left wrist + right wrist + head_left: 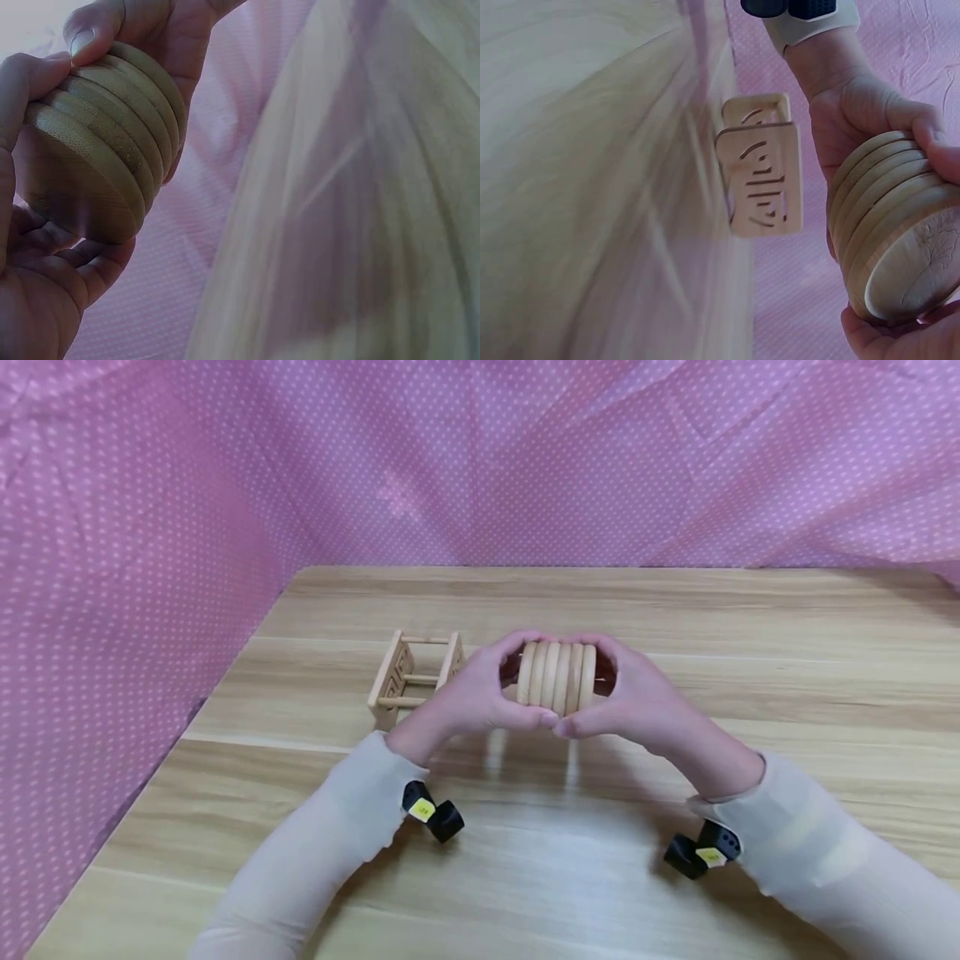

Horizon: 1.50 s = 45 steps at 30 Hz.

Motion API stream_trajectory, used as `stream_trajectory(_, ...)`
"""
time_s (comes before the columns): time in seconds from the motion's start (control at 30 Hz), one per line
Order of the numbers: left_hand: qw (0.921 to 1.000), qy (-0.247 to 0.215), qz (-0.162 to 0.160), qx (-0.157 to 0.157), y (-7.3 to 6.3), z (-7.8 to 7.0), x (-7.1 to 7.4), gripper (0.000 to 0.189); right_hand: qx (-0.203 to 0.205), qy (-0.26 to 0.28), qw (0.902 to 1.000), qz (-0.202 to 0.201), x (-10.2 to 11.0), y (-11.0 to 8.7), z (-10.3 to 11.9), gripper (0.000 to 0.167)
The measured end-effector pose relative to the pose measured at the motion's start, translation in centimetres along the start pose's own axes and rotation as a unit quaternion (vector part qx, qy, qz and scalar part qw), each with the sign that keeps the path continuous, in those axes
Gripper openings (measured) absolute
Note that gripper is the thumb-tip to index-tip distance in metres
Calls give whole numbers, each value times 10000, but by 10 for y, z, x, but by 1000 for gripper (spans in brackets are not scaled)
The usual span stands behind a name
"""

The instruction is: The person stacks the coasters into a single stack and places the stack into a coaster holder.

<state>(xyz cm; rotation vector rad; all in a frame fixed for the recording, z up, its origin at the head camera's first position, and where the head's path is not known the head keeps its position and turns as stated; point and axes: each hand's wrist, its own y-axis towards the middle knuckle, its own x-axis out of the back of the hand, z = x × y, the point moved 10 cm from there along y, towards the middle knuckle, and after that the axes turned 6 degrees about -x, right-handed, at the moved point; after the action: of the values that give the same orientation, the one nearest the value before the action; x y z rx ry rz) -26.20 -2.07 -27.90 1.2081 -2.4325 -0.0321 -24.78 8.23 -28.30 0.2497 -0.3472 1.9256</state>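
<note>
Between the two hands is a stack of round wooden coasters (557, 678), several discs pressed face to face and standing on edge above the table. The left hand (491, 689) grips the stack from its left end, the right hand (637, 693) from its right end. Both thumbs lie along the near side and almost meet. In the right wrist view the end coaster (922, 262) has a leaf-like carving and a raised rim. The left wrist view shows a plain, smooth end face on the coasters (75, 180). Far-side fingers are partly hidden.
A wooden coaster rack (390, 681) with cut-out side panels and thin rods stands on the table left of the hands, partly behind the left wrist. Pink dotted cloth (480, 468) hangs behind and left of the wood-grain table (247, 827).
</note>
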Motion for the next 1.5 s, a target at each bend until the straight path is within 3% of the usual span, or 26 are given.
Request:
stream_trajectory(0.27, 9995, 50, -149, -261, -12, -11, 21, 76, 124, -46, 9999, 54, -14, 9, 18, 88)
stream_trajectory(0.8, 9973, 384, -506, -358, -41, -21, 71, 78, 509, -135, 9984, 195, -50, 30, 55, 87)
stream_trajectory(1.0, 9971, 492, -479, -325, -52, -17, 85, 79, 540, -170, 9981, 234, -66, 41, 60, 88)
stream_trajectory(1.5, 9961, 151, -686, -531, -68, -2, 123, 75, 775, -713, 9944, -135, -94, 67, 73, 88)
